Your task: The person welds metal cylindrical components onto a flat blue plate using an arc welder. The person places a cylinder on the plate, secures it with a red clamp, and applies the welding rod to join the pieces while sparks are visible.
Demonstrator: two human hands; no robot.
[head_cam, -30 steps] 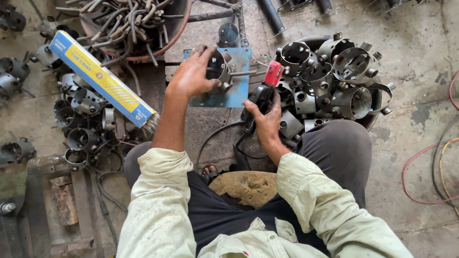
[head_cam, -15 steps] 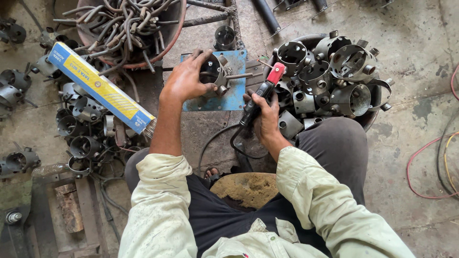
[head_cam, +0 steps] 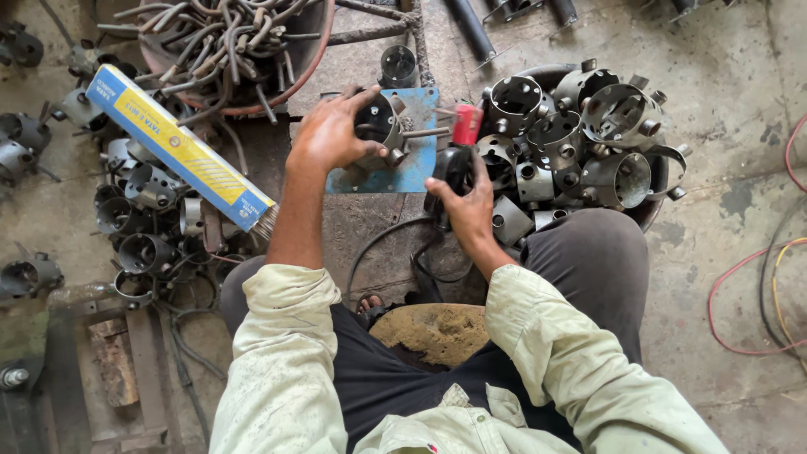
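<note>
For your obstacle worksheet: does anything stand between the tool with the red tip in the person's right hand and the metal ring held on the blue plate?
Nothing visible. The right hand holds the red-tipped tool beside the metal ring, which the left hand steadies on the blue plate; only open plate lies between.

Pale, stained rolled sleeves, dark trousers

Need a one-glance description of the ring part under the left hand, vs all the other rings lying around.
Start at the blue plate on the floor, straight ahead of the person's knees. The ring sits on it, under the left hand, with a thin rod sticking out toward the red-tipped tool in the right hand. It is the only ring on the plate; the others lie heaped on either side.
</note>
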